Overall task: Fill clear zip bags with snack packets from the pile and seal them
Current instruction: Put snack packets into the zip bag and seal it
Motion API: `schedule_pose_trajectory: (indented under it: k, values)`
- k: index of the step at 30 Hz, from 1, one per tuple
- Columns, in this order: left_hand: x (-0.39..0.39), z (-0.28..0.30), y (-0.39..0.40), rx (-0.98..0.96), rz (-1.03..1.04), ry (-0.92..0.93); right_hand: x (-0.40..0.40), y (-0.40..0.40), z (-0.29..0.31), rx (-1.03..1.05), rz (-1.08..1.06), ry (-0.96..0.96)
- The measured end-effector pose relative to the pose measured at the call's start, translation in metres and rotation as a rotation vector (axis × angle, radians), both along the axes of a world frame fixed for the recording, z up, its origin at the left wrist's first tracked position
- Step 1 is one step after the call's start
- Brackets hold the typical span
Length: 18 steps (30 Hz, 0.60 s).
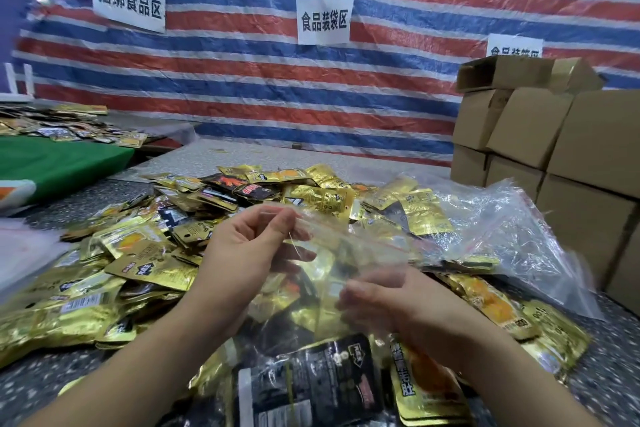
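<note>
both hands hold one clear zip bag (349,253) up over the pile of snack packets (194,246) — gold and black foil sachets spread across the speckled desk (55,381). the left hand (249,246) has its fingers curled, pinching the bag's upper edge between thumb and fingertips. the right hand (398,302) sits lower and nearer the body, fingers bent against the bag's other side, gripping the film. the bag is blurred, so whether its mouth is sealed cannot be told; it looks flat, with the packets showing through from beneath. just below the hands lies a filled clear bag (311,385) holding black and gold packets. to the right, a heap of spare clear zip bags (519,236) with red seal lines rests on the pile's edge. stacked cardboard boxes (554,135) stand at the right — behind everything hangs a red, white and blue striped tarp (277,87) with paper signs (323,21) on it.
</note>
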<state>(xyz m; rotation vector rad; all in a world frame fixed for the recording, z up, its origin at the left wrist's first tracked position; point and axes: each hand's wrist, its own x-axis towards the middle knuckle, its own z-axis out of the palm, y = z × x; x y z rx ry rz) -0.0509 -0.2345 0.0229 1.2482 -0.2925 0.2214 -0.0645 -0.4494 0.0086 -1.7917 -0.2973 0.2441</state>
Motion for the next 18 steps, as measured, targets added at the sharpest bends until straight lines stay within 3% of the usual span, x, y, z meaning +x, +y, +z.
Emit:
schedule_pose_trajectory:
  k: [5,9,11,14,18]
  values:
    - [0.002,-0.001,0.002,0.024,0.038,-0.002,-0.005,0.005,0.004,0.002,-0.061,-0.070]
    - [0.002,0.003,0.004,0.030,-0.004,-0.003,-0.007,0.003,0.015,0.302,-0.148,-0.107]
    - [-0.001,0.003,0.003,0.121,-0.082,0.038,-0.009,0.002,0.020,0.428,-0.186,-0.102]
    - [-0.006,-0.001,-0.003,0.283,-0.161,0.063,-0.012,0.004,0.024,0.364,-0.268,-0.210]
    - [-0.009,0.000,-0.003,0.176,-0.146,0.031,-0.017,0.010,0.029,0.326,-0.259,-0.339]
